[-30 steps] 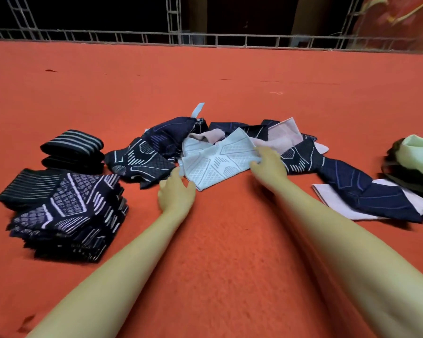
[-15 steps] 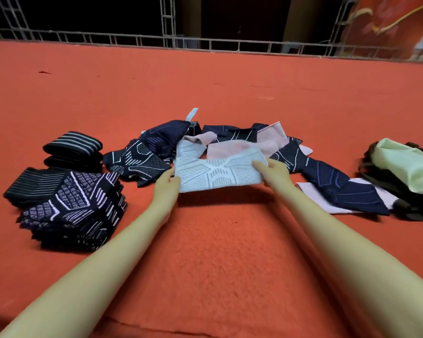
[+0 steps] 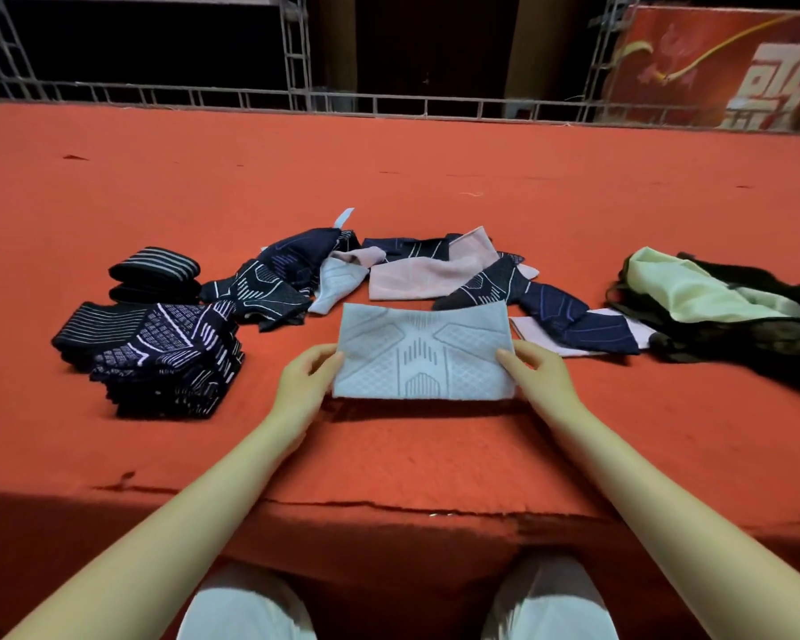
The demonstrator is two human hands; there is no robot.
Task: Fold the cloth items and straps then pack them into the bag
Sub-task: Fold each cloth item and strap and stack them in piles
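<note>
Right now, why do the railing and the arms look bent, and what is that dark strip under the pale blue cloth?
Head view: the wide-angle lens bows the railing and stretches both forearms towards the corners. The strip is the shadow of the pale blue cloth, held up between the left hand and right hand. The background is dark; the bag looks softer at the edge.

I see a pale blue knitted cloth band (image 3: 423, 358) with grey woven lines and a diamond grid, over an orange-red felt surface (image 3: 389, 177). To my left sits a stack of folded navy cloths (image 3: 167, 362) with white line patterns, beside dark rolled straps (image 3: 154, 272) with thin white stripes. A plain pink cloth (image 3: 428, 277) lies among loose navy patterned pieces (image 3: 269, 284), and on the right a black bag (image 3: 730, 325) shows pale green lining.
</note>
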